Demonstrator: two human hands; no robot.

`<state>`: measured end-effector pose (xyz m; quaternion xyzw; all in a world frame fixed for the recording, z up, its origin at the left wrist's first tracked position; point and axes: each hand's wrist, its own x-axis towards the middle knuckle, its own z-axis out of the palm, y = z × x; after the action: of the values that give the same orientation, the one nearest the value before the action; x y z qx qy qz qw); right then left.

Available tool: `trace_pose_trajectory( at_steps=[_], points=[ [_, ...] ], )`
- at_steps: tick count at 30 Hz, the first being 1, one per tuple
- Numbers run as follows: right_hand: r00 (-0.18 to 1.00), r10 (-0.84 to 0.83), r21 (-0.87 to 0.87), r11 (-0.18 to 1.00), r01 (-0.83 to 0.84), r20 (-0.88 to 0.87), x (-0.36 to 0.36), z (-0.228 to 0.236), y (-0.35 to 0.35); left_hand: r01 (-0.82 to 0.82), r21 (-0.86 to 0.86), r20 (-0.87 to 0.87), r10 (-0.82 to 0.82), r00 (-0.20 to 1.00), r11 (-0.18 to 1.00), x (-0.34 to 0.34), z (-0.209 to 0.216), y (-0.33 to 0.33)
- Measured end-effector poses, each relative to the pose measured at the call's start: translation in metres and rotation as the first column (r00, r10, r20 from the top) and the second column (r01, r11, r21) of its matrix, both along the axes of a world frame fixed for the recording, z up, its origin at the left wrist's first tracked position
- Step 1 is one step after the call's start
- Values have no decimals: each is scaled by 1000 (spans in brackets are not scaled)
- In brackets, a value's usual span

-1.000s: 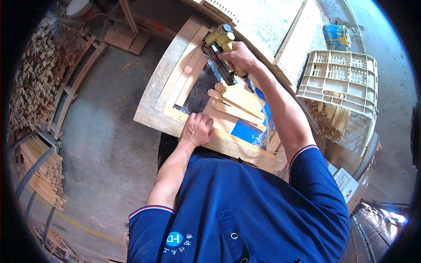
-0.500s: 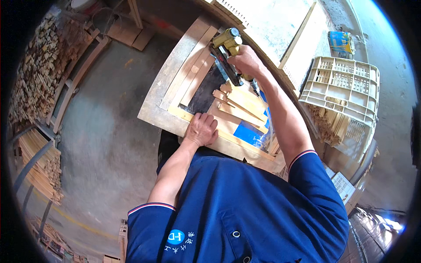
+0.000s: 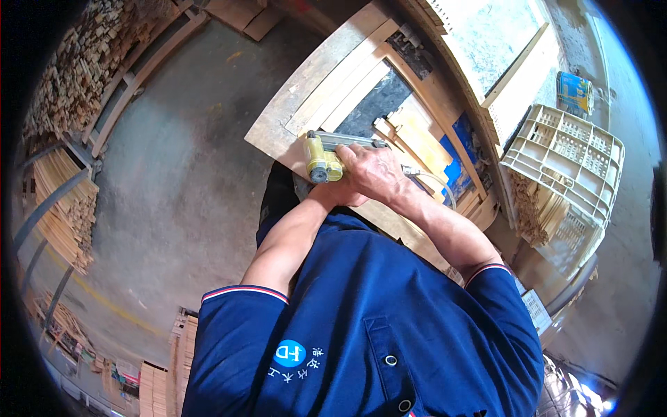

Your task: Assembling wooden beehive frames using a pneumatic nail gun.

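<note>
Nail gun [image 3: 322, 158], yellow with a long metal magazine, sits over the near edge of the counter [image 3: 272, 133], close to its near left corner. Closest of all is the dark blue shirt [image 3: 375, 306], bearing a round light-blue emblem [image 3: 290, 353] with white letters and a curve of white characters beside it. Both forearms reach inward, so the hands overlap: the right grip [image 3: 379, 170] is wrapped round the gun's handle, while the left grip [image 3: 340, 194] is tucked below, mostly hidden, so I cannot tell whether it is spread or closed. A pale hose [image 3: 434, 181] trails from the gun toward the right. Beyond the hands, loose wooden strips [image 3: 413, 149] lie across the counter's middle, partly over a blue sheet [image 3: 455, 167]. Long slats [image 3: 347, 76] line the counter's left edge, and a rail [image 3: 439, 104] runs along its far side. Past the counter's right end stands a white plastic crate [image 3: 573, 149] with bundled sticks [image 3: 538, 212], then a tin [image 3: 575, 94] with a blue and yellow label, its print too small to read. Across the floor [image 3: 167, 139] to the left, cut sticks [image 3: 80, 69] are heaped high.
</note>
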<state>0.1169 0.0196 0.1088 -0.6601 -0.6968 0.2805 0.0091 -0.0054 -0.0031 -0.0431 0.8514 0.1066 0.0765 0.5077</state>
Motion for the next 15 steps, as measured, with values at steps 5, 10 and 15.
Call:
trace_pose_trajectory(
  at_steps=[5,10,15],
  points=[
    [999,-8,-8,1000,8,34,-5,-5,0,18,53,-111,-12,994,998,1,-7,-5],
    [999,-19,3,1000,18,36,-7,-5,3,29,-9,-177,-30,984,1000,1,4,3],
    [997,-37,-59,997,42,71,-9,-4,8,43,-52,-181,-52,982,998,1,5,6]
  ],
)
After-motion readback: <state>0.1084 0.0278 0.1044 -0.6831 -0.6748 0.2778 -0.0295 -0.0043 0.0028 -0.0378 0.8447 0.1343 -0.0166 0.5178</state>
